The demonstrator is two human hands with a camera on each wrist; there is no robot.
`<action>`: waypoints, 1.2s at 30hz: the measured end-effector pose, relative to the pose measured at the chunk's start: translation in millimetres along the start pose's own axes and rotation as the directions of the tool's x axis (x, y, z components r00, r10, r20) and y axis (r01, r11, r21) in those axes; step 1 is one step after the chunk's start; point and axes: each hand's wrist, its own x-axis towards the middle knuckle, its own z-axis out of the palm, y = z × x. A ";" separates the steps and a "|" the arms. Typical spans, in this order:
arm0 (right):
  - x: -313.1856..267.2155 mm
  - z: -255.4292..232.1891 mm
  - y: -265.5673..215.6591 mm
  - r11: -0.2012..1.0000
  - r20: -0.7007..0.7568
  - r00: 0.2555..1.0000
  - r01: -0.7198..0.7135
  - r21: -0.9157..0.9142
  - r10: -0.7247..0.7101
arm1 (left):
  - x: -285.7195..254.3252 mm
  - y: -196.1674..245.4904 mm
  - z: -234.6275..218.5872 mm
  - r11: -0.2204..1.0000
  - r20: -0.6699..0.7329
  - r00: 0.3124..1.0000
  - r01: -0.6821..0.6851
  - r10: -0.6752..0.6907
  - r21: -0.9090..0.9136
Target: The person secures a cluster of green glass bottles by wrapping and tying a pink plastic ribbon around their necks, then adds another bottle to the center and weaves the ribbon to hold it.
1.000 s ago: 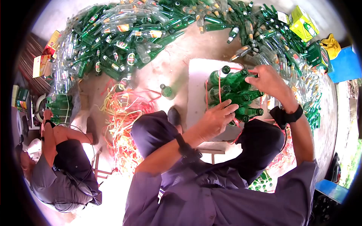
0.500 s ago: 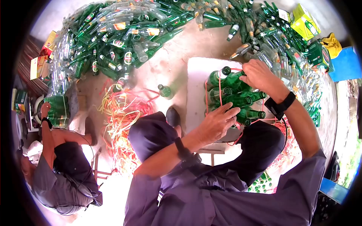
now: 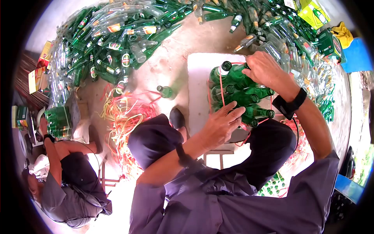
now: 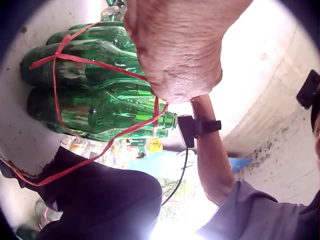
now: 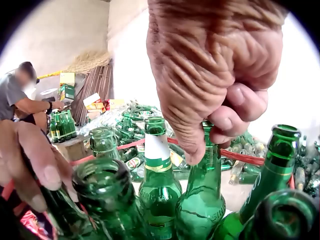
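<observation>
A bundle of green bottles [image 3: 243, 93] stands on a white board [image 3: 198, 89], with red strap [image 3: 222, 91] looped around and across it. My right hand [image 3: 269, 72] is at the bundle's far side; in the right wrist view its thumb and fingers pinch a bottle neck [image 5: 204, 170], the red strap [image 5: 240, 157] passing behind. My left hand [image 3: 220, 126] rests on the near left bottles with fingers extended. In the left wrist view the left hand [image 4: 177, 50] covers some bottle necks, and strap [image 4: 95, 159] hangs in a loose loop below.
Piles of loose bottles [image 3: 113, 39] curve around the far side. One green bottle [image 3: 165, 91] stands left of the board. Tangled red and yellow strap [image 3: 126, 124] lies on the floor. Another person [image 3: 74, 187] sits at the left beside more green bottles [image 3: 57, 121].
My right hand has shifted left and away from me, from the bundle's far right corner onto a far bottle's neck. My left hand stays on the near bottles. The head view has shifted slightly.
</observation>
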 end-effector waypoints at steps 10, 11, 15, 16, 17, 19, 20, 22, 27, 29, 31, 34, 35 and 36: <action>6.8 9.0 10.9 0.999 -0.119 0.993 0.015 0.032 -0.011 | 3.2 1.2 -2.4 1.000 0.007 1.000 -0.005 0.005 0.023; 7.4 9.2 13.7 0.999 -0.144 0.989 0.031 0.041 -0.025 | 3.8 1.7 -2.9 1.000 0.014 1.000 0.001 -0.002 0.030; 11.6 -4.0 1.3 0.993 0.015 0.994 -0.112 0.024 0.112 | 5.3 3.4 -5.0 0.999 0.006 1.000 0.017 -0.017 0.032; 11.0 -0.4 2.9 0.995 -0.008 0.995 -0.099 0.028 0.100 | 4.8 3.6 -4.7 0.999 0.001 1.000 0.013 -0.013 0.038; 10.4 4.1 5.1 0.996 -0.032 0.996 -0.085 0.032 0.086 | 4.2 3.4 -4.1 0.999 -0.004 1.000 0.006 -0.006 0.033; 7.9 11.8 10.0 0.998 -0.065 0.996 -0.060 0.035 0.062 | 2.7 2.3 -3.0 0.999 -0.018 1.000 -0.001 0.002 0.040; 5.7 14.0 9.8 0.997 -0.121 0.992 -0.040 0.062 0.047 | 1.7 2.1 -1.7 1.000 -0.011 1.000 0.003 -0.003 0.027; 6.0 10.8 9.3 0.994 -0.126 0.990 -0.043 0.099 0.055 | 1.6 3.0 -0.3 0.999 -0.012 1.000 0.023 -0.023 0.031; 10.3 -0.4 20.3 0.990 -0.068 0.997 -0.026 0.136 0.036 | -4.4 1.2 -2.6 0.998 -0.016 1.000 -0.004 0.003 -0.056; 10.1 -18.6 14.0 0.992 -0.110 0.993 -0.039 0.122 0.053 | -5.3 -0.4 0.4 0.998 -0.039 0.999 0.015 -0.017 -0.054; 18.6 -57.6 -8.4 0.967 0.013 0.978 -0.209 0.146 0.210 | -4.3 -0.4 -1.8 0.998 -0.002 1.000 0.002 -0.002 -0.064; 47.6 -108.3 -43.6 0.949 0.183 0.958 -0.254 0.188 0.220 | -4.6 -3.9 10.1 0.996 -0.019 1.000 0.016 -0.018 -0.090; 57.5 -113.1 -50.4 0.965 0.071 0.990 -0.135 0.225 0.122 | -6.1 -5.0 13.8 0.992 -0.046 0.999 0.021 -0.027 -0.128; 68.0 -118.7 -58.1 0.969 -0.044 0.999 -0.013 0.247 0.025 | -5.9 -4.2 11.0 0.994 -0.034 0.999 0.015 -0.019 -0.105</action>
